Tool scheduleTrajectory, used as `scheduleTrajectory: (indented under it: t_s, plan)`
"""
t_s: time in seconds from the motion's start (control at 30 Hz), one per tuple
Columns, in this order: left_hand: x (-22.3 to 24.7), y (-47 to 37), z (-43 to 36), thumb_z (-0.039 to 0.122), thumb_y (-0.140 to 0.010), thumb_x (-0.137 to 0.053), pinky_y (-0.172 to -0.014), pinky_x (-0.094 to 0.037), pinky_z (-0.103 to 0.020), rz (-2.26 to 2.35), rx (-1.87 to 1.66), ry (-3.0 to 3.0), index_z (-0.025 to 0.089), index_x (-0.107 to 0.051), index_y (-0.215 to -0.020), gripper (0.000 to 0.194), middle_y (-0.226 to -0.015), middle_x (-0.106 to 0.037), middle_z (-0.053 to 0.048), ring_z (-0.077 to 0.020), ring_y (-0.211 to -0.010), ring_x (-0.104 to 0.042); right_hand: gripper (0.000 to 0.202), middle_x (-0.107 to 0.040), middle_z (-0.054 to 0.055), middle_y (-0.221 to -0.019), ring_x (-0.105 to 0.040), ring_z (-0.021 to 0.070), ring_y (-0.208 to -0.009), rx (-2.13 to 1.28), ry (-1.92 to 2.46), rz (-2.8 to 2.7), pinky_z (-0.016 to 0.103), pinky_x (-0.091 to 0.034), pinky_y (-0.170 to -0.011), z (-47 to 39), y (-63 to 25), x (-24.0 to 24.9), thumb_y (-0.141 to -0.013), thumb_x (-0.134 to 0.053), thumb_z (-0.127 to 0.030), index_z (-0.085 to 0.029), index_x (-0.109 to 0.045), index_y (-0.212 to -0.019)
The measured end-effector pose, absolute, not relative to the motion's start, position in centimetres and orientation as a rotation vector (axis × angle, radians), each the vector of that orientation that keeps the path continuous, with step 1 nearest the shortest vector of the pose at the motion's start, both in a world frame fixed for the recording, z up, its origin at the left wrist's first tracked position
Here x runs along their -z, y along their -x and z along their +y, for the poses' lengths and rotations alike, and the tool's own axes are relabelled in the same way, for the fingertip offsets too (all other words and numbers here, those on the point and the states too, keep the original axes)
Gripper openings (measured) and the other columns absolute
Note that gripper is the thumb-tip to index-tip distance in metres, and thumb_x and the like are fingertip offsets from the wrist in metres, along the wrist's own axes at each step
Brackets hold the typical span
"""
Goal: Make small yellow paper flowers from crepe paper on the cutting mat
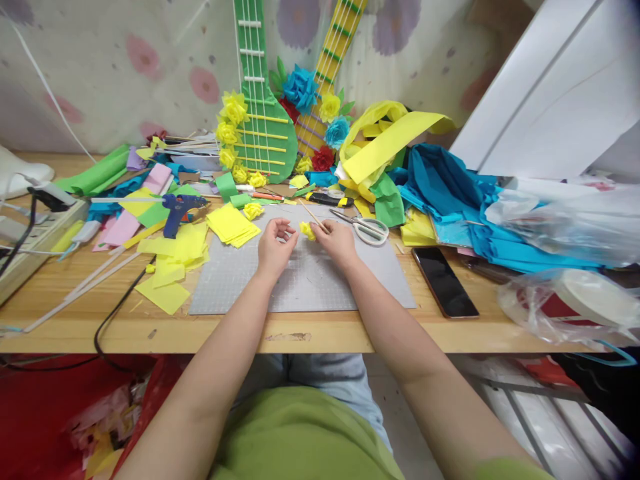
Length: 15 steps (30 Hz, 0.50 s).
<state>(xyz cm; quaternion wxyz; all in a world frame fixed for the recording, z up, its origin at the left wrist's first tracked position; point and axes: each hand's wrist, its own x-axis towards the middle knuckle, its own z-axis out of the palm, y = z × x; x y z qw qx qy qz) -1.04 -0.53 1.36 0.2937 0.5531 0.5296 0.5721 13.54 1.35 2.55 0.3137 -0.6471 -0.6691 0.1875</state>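
Note:
Over the grey cutting mat (230, 287), my right hand (336, 241) is closed on a thin wooden stick (311, 213). A small crumpled yellow paper piece (307, 231) sits at its fingertips, on the side facing my other hand. My left hand (276, 248) is just left of it, fingers curved and apart, holding nothing. A stack of yellow paper squares (232, 225) and a yellow paper flower (253, 211) lie at the mat's upper left. White-handled scissors (369, 230) rest right behind my right hand.
A blue glue gun (176, 212) and loose yellow sheets (167, 293) are at left. Behind stand a green paper instrument (270, 143) and a yellow one (313, 127) with flowers. Blue paper (445, 193), a phone (444, 281) and a plastic-wrapped roll (575, 300) lie at right.

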Motion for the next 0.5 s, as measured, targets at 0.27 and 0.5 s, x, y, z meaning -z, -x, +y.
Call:
scheduleTrajectory:
  t_s: [0.27, 0.5]
  plan:
    - [-1.26, 1.03, -0.46, 0.021, -0.066, -0.061, -0.06, -0.043, -0.022, 1.403, -1.506, -1.483, 0.019, -0.05, -0.089, 0.026, -0.074, -0.059, 0.001, -0.0083, -0.06, -0.051, 0.04, -0.057, -0.001, -0.057, -0.046, 0.0107, -0.054, -0.511, 1.741, -1.782, 0.023, -0.027, -0.052, 1.06, -13.34, -2.91, -0.076, -0.043, -0.054, -0.02, -0.056, -0.06]
    - [-1.28, 1.01, -0.47, 0.019, -0.064, -0.062, -0.059, -0.043, -0.022, 1.391, -1.497, -1.493, 0.019, -0.049, -0.089, 0.027, -0.073, -0.06, 0.001, -0.0085, -0.06, -0.051, 0.041, -0.056, -0.001, -0.056, -0.045, 0.0107, -0.054, -0.507, 1.757, -1.781, 0.024, -0.026, -0.052, 1.07, -13.36, -2.9, -0.076, -0.043, -0.055, -0.02, -0.055, -0.059]
